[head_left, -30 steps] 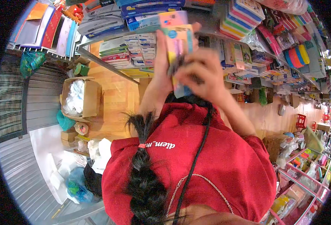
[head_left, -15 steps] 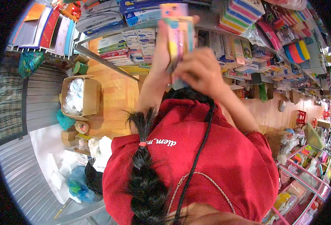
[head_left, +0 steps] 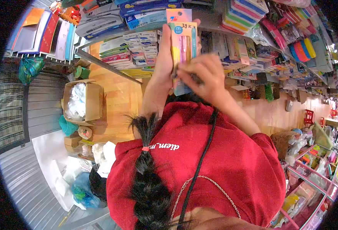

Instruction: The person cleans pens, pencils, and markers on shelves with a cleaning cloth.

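My left hand (head_left: 163, 63) grips a tall pack of colored pens (head_left: 183, 40) from the left, thumb along its side. The pack is held upright, with an orange hang tab above and a blue round label; "39K" is handwritten near its top. Yellow, pink, brown and teal pens show in its front. My right hand (head_left: 207, 74) is closed in front of the pack's lower half, fingers pinched and smeared by motion. A slim dark pen (head_left: 196, 79) shows at its fingers, its other end close to the pack's lower left. The pack's lower part is partly hidden behind the fingers.
Ahead is a metal shelf with blue pen boxes (head_left: 148, 19) and striped stacks (head_left: 245, 14). White boxes (head_left: 144, 48) stand below. An open carton (head_left: 92, 100) with white plastic sits on the wooden floor at left. Compartments of small goods (head_left: 314, 165) are at right.
The pack has dropped slightly in view and its front is sharper, with the handwriting visible. My right hand has shifted slightly down over the pack's lower part.
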Demonstrator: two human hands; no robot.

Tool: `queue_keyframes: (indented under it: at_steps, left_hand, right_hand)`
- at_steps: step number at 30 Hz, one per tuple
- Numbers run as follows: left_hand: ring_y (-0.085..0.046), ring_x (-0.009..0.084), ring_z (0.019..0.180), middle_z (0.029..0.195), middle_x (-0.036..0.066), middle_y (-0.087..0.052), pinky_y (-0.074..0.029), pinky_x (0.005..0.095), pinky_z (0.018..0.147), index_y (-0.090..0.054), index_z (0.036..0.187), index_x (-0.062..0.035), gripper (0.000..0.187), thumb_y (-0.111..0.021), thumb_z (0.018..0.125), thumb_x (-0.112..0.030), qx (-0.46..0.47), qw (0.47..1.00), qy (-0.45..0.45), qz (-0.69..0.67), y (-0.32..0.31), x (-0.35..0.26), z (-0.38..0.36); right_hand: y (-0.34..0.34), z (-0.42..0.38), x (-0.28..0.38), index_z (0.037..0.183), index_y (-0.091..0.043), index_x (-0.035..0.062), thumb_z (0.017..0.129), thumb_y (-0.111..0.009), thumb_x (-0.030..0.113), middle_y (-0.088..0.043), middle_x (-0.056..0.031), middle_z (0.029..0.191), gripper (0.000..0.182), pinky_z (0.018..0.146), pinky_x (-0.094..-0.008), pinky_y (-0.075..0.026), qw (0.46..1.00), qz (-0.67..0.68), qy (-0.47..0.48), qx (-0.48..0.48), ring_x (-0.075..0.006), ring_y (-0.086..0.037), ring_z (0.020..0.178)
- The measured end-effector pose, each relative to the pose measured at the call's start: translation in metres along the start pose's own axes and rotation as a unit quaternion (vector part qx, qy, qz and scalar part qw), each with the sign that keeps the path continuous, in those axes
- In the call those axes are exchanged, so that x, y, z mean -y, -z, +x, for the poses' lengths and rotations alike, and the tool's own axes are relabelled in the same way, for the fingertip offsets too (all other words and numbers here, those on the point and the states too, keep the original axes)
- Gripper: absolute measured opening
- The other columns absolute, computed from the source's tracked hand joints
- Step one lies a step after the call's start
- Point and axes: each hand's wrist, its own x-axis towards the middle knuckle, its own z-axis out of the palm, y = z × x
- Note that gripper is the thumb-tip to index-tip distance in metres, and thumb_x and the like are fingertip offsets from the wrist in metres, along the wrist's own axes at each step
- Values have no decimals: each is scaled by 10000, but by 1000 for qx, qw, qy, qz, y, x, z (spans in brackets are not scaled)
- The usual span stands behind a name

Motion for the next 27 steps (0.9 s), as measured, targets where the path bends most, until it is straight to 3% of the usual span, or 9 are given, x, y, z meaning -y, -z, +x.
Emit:
queue_keyframes:
  at_steps: [4,6,8,11,13,19,23,24,27]
  left_hand:
    - [-553,123,753,883,35,-564,-457,240,652,-428,1199,-58,590,-296,871,-530,-147,987,38,-50,-41,0,-10]
    - [-558,120,747,886,32,-566,-461,243,637,-456,1154,-84,538,-306,874,-518,-82,993,63,-65,-24,6,-12]
    - [-560,112,723,872,21,-569,-466,251,604,-492,1074,-125,464,-318,875,-508,-53,991,111,-61,-17,6,-14]
    - [-556,103,699,838,9,-566,-460,240,577,-496,1060,-127,453,-324,876,-503,-86,989,119,-26,-21,6,-16]
    - [-549,90,677,811,-1,-557,-455,230,556,-503,1036,-129,441,-327,876,-500,-59,992,105,-39,-13,5,-14]
    - [-541,120,694,798,13,-554,-452,234,607,-466,1138,-73,584,-304,854,-557,-139,989,8,42,-8,-2,2]
    - [-526,147,747,839,63,-550,-443,262,677,-415,1202,-26,685,-278,840,-591,55,990,64,-115,46,8,15]
    - [-517,150,727,813,64,-539,-442,263,659,-410,1201,-5,711,-279,835,-600,-117,993,28,-15,15,4,10]
    - [-505,152,699,793,61,-529,-440,257,646,-408,1196,6,707,-273,841,-590,41,993,71,-86,38,7,15]
  right_hand:
    - [5,41,-31,725,-585,111,653,-683,150,-516,-35,681,128,595,-327,-375,996,-70,0,-63,-225,-492,658]
    - [7,58,-39,714,-583,92,661,-678,149,-525,-49,687,123,607,-342,-387,992,-83,-20,-87,-237,-499,664]
    - [16,71,-45,1148,-303,144,812,-527,206,-340,-86,1139,408,855,-264,-271,993,-88,-69,-24,-225,-348,1051]
    - [16,69,-43,1101,-436,103,818,-522,211,-426,-93,1099,315,843,-281,-311,992,-32,-121,-20,-227,-399,1024]
    - [6,55,-36,725,-592,73,676,-667,148,-543,-70,705,117,618,-362,-403,991,0,-113,-74,-254,-510,676]
    - [-7,17,-6,830,-625,89,680,-663,130,-581,-64,804,160,691,-341,-440,993,77,-88,23,-258,-543,779]
    - [0,6,3,836,-633,79,677,-670,98,-584,-74,817,165,692,-335,-440,980,153,-95,83,-241,-545,775]
    - [7,5,2,841,-640,76,674,-675,87,-585,-78,820,171,694,-334,-442,975,167,-96,111,-233,-547,773]
    - [20,1,-5,813,-636,75,674,-675,90,-576,-78,812,145,695,-338,-442,949,227,-27,216,-233,-548,770]
